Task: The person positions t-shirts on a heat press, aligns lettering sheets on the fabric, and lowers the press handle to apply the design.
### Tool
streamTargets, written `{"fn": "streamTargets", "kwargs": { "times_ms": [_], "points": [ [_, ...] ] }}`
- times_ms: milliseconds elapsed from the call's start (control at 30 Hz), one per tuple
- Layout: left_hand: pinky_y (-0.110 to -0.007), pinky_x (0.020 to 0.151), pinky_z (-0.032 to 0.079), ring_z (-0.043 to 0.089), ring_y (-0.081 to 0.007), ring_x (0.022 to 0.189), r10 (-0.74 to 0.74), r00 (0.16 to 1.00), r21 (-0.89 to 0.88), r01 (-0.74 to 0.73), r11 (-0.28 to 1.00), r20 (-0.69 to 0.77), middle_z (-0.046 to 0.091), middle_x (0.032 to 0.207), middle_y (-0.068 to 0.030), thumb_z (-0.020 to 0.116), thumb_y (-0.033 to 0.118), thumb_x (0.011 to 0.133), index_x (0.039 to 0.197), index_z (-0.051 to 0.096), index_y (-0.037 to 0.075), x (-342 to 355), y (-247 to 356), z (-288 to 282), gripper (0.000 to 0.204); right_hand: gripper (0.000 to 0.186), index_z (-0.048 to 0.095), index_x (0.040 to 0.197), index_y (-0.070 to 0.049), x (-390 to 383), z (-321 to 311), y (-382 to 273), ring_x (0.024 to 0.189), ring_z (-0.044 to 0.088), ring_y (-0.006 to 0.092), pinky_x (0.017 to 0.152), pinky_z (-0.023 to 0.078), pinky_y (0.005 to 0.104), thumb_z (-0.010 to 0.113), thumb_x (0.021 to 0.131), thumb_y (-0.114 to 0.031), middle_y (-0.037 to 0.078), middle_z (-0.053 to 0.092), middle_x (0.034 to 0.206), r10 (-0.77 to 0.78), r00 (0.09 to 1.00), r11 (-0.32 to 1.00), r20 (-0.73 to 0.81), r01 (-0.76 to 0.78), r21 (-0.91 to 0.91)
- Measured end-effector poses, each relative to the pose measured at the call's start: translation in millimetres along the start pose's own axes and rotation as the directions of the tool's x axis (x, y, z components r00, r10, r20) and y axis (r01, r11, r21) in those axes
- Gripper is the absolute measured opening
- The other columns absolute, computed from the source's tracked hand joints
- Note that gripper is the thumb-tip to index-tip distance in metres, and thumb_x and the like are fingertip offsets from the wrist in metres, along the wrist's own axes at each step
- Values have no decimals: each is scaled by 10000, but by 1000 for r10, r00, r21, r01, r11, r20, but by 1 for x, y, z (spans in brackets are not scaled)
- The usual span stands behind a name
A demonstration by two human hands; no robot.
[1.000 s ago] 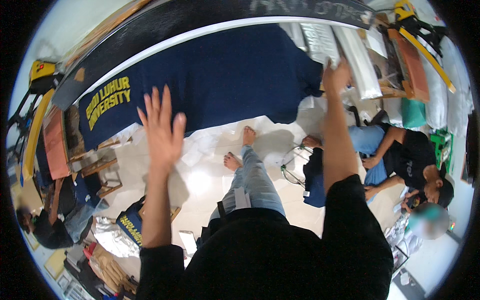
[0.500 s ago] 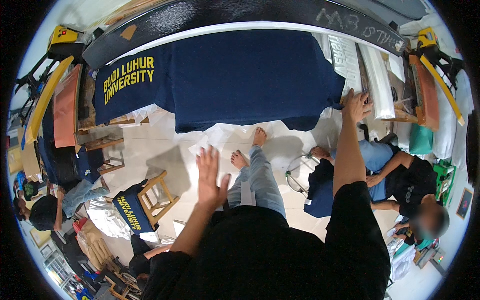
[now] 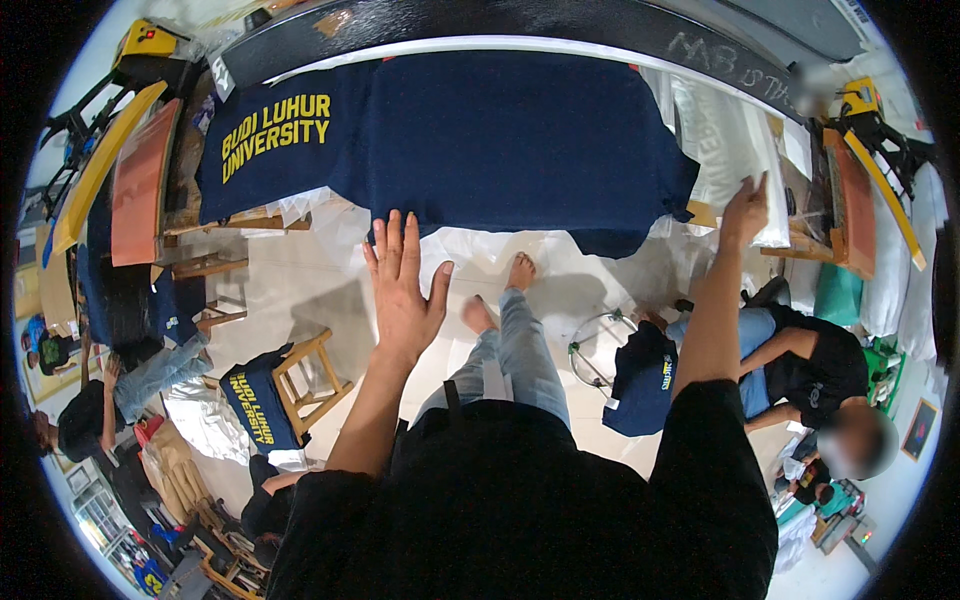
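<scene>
Up on the person's head sits a wide fisheye, aimed steeply down past the torso to the feet and the floor I share. It's nearer the left hand and right hand than the floor; the navy shirt fills its upper middle, and the room bends round its rim.

We see navy shirt: matt cloth, mostly smooth. Plastic wrap: glossy, wrinkled. Black beam: slight sheen, chalky marks. We note floor: smooth, shiny tile. Stool: plain wood. Silver sheet: crumpled, foil-like gloss. Jeans: matt denim.
</scene>
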State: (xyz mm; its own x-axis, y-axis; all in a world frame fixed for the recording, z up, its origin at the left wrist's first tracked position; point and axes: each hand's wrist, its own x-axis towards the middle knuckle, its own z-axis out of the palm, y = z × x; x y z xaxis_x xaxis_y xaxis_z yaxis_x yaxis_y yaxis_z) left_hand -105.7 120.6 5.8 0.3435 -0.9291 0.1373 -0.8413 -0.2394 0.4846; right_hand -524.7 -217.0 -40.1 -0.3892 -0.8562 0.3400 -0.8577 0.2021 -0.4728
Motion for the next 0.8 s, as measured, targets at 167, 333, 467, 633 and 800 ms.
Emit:
{"fn": "streamTargets", "kwargs": {
  "times_ms": [167, 333, 467, 633, 800],
  "points": [
    [-567, 1232, 105, 181, -431, 1532, 47, 998, -130, -53, 990, -47, 312, 1608, -247, 663, 195, 946, 1549, 327, -11, -15, 24, -10, 720, 662, 398, 1536, -84, -67, -95, -147, 700, 689, 248, 666, 530, 392, 691, 952, -193, 153, 702, 809, -375, 924, 905, 75, 347, 246],
    [-506, 1223, 214, 234, -422, 1517, 105, 994, -312, -109, 944, -28, 325, 1599, -255, 808, 206, 835, 1564, 270, -22, 0, 61, -4, 934, 611, 433, 1487, -113, -156, -95, -241, 701, 701, 431, 615, 543, 524, 688, 945, -233, 241, 702, 792, -679, 654, 719, 333, 503, 479],
    [-419, 1207, 275, 328, -374, 1484, -47, 989, -497, -28, 868, -138, 300, 1593, -304, 811, 123, 820, 1590, 116, -33, 23, 59, 12, 1049, 627, 422, 1486, -30, -206, -60, -293, 811, 692, 482, 715, 549, 557, 662, 950, -250, 325, 684, 868, -661, 588, 727, 467, 344, 595],
    [-490, 1097, 318, 473, -376, 1362, -113, 974, -413, 22, 910, -197, 515, 1463, -235, 824, 190, 807, 1576, 163, -56, 51, 37, 5, 1044, 642, 465, 1414, 93, -232, -26, -288, 938, 683, 489, 855, 537, 528, 641, 956, -321, 288, 709, 1014, -690, 622, 568, 370, 149, 809],
    [-586, 1091, 155, 430, -371, 1342, -422, 855, -257, 353, 900, -301, 595, 1378, -199, 801, 449, 822, 1592, 209, 13, 70, 16, -3, 1064, 535, 550, 1399, -40, -211, -22, -242, 1364, 487, 406, 1151, 326, 567, 521, 1017, -413, 217, 575, 1410, -798, 526, 600, 294, 648, 469]
  ]
}}
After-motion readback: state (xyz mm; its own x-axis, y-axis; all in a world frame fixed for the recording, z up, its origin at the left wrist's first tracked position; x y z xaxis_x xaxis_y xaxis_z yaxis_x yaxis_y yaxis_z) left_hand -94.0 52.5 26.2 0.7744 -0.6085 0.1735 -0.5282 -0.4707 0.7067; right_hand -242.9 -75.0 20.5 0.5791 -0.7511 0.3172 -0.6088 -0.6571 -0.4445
